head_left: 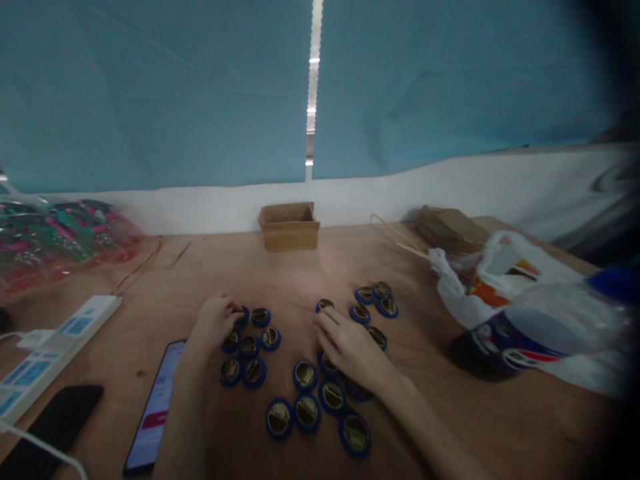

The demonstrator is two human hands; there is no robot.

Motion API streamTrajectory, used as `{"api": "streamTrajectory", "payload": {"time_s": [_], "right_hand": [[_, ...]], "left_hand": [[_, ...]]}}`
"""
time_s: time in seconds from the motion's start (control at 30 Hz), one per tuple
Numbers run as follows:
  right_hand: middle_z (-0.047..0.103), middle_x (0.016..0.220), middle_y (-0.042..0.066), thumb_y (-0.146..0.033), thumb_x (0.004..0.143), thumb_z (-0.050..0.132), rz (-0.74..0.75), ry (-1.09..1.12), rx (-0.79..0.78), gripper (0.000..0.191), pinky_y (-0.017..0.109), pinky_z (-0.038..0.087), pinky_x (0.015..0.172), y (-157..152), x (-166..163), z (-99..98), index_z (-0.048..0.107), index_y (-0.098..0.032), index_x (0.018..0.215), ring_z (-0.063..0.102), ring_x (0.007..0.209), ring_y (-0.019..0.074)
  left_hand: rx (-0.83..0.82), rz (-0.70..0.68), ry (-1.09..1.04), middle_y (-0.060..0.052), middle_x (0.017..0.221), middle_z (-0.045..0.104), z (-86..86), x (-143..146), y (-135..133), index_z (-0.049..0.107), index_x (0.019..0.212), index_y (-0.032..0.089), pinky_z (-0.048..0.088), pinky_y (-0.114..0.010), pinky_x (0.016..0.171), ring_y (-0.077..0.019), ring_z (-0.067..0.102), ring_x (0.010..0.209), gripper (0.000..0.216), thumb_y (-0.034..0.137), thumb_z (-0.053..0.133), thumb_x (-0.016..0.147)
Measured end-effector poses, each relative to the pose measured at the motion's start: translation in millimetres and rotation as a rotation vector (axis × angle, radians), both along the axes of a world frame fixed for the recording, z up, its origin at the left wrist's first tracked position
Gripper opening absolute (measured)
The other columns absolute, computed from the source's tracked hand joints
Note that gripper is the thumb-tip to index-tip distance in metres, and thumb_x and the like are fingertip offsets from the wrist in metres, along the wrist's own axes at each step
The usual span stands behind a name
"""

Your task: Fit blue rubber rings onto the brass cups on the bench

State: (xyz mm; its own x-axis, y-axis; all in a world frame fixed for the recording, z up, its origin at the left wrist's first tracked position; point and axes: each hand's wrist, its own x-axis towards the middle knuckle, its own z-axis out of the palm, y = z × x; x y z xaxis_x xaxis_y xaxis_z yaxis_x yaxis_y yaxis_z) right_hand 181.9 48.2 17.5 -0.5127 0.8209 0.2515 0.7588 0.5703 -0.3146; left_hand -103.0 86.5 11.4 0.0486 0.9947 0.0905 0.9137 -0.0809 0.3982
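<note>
Several round badges with blue rims and gold-coloured backs, each crossed by a bar that looks like a pin, lie on the wooden table. My left hand (216, 321) is closed with its fingertips on a badge (243, 317) at the top of the left cluster; the fingers partly cover it. More badges (249, 346) lie just beside and below that hand. My right hand (347, 343) has its fingers bent together at the near edge of another badge (325, 305). Under and around the right hand are further badges (333, 396), some partly hidden by it.
A small open cardboard box (291, 237) stands at the back. To the left are a phone (156, 407), a dark phone-like slab (55, 427), a power strip (60, 353) and plastic-wrapped goods (65, 233). A Pepsi bottle (520, 340) and white bag (460, 300) lie right.
</note>
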Motion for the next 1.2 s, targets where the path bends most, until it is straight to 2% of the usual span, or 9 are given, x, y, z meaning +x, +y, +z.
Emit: {"api": "streamTrajectory", "payload": {"time_s": [0.13, 0.27, 0.37, 0.5, 0.6, 0.7, 0.83, 0.97, 1.2], "right_hand": [[0.059, 0.094, 0.007, -0.014, 0.091, 0.039, 0.005, 0.009, 0.000, 0.016, 0.031, 0.048, 0.069, -1.3, -1.8, 1.2, 0.055, -0.017, 0.091, 0.059, 0.081, 0.0193], [0.059, 0.094, 0.008, -0.013, 0.090, 0.040, 0.001, 0.089, 0.009, 0.016, 0.032, 0.047, 0.071, -5.2, -4.6, 3.5, 0.056, -0.017, 0.092, 0.059, 0.083, 0.0201], [0.060, 0.089, 0.006, -0.016, 0.092, 0.040, -0.045, 0.277, -0.017, 0.016, 0.032, 0.047, 0.072, -11.2, -8.9, 7.1, 0.056, -0.018, 0.091, 0.059, 0.081, 0.0189], [0.062, 0.084, 0.003, -0.028, 0.093, 0.045, -0.125, 0.610, -0.204, 0.016, 0.026, 0.048, 0.061, -19.9, -15.9, 13.4, 0.052, -0.020, 0.105, 0.060, 0.072, 0.0158], [0.063, 0.086, 0.004, -0.032, 0.093, 0.045, -0.160, 0.776, -0.324, 0.025, 0.024, 0.049, 0.056, -22.6, -17.3, 15.1, 0.047, -0.019, 0.114, 0.062, 0.072, 0.0157], [0.063, 0.082, 0.004, -0.028, 0.092, 0.046, -0.176, 0.777, -0.308, 0.024, 0.025, 0.049, 0.059, -22.1, -13.6, 14.8, 0.050, -0.019, 0.113, 0.062, 0.070, 0.0160], [0.065, 0.088, 0.004, -0.020, 0.090, 0.046, -0.138, 0.727, -0.267, 0.029, 0.025, 0.049, 0.061, -21.7, -8.3, 15.3, 0.049, -0.020, 0.118, 0.063, 0.072, 0.0156], [0.064, 0.083, 0.003, -0.019, 0.088, 0.046, -0.134, 0.704, -0.267, 0.030, 0.024, 0.049, 0.059, -21.7, -9.0, 13.4, 0.051, -0.021, 0.117, 0.064, 0.072, 0.0155], [0.064, 0.075, 0.002, -0.019, 0.087, 0.047, -0.169, 0.684, -0.286, 0.024, 0.023, 0.048, 0.055, -17.2, -11.3, 4.3, 0.056, -0.018, 0.109, 0.062, 0.065, 0.0143]], "left_hand": [[0.073, 0.005, -0.044, -0.006, 0.084, 0.065, 4.2, -2.3, -0.9, 0.065, 0.077, 0.017, 0.046, -0.029, 0.073, -0.0199, 0.062, 0.081, 0.012, 0.019, 0.054, 0.081], [0.307, -0.001, -0.098, -0.003, 0.084, 0.067, 16.3, 6.9, -5.6, 0.064, 0.079, 0.020, 0.047, -0.029, 0.073, -0.0200, 0.063, 0.081, 0.008, 0.021, 0.057, 0.083], [0.407, -0.123, -0.130, -0.003, 0.088, 0.069, 30.8, 30.3, -13.2, 0.064, 0.085, 0.021, 0.048, -0.029, 0.075, -0.0190, 0.063, 0.084, 0.007, 0.019, 0.057, 0.084], [0.478, -0.298, -0.067, -0.005, 0.091, 0.070, 46.7, 76.2, -28.4, 0.063, 0.086, 0.019, 0.048, -0.034, 0.081, -0.0206, 0.064, 0.087, 0.009, 0.014, 0.055, 0.085], [0.578, -0.453, -0.052, -0.006, 0.094, 0.071, 48.3, 103.0, -39.3, 0.061, 0.085, 0.018, 0.048, -0.036, 0.081, -0.0212, 0.065, 0.089, 0.011, 0.011, 0.052, 0.085], [0.640, -0.499, -0.061, -0.008, 0.099, 0.071, 42.5, 114.0, -47.1, 0.061, 0.091, 0.017, 0.049, -0.038, 0.081, -0.0230, 0.065, 0.095, 0.014, 0.010, 0.050, 0.086], [0.615, -0.469, -0.144, -0.007, 0.109, 0.068, 29.9, 114.8, -52.5, 0.060, 0.097, 0.019, 0.049, -0.036, 0.088, -0.0214, 0.061, 0.106, 0.017, 0.010, 0.050, 0.087], [0.527, -0.327, -0.381, -0.006, 0.112, 0.066, 16.6, 115.5, -52.6, 0.061, 0.090, 0.021, 0.051, -0.030, 0.086, -0.0175, 0.063, 0.102, 0.014, 0.012, 0.050, 0.087], [0.215, -0.253, -0.753, -0.007, 0.116, 0.062, 5.0, 119.1, -51.7, 0.062, 0.087, 0.021, 0.048, -0.031, 0.091, -0.0205, 0.056, 0.114, 0.011, 0.017, 0.052, 0.087]]}}
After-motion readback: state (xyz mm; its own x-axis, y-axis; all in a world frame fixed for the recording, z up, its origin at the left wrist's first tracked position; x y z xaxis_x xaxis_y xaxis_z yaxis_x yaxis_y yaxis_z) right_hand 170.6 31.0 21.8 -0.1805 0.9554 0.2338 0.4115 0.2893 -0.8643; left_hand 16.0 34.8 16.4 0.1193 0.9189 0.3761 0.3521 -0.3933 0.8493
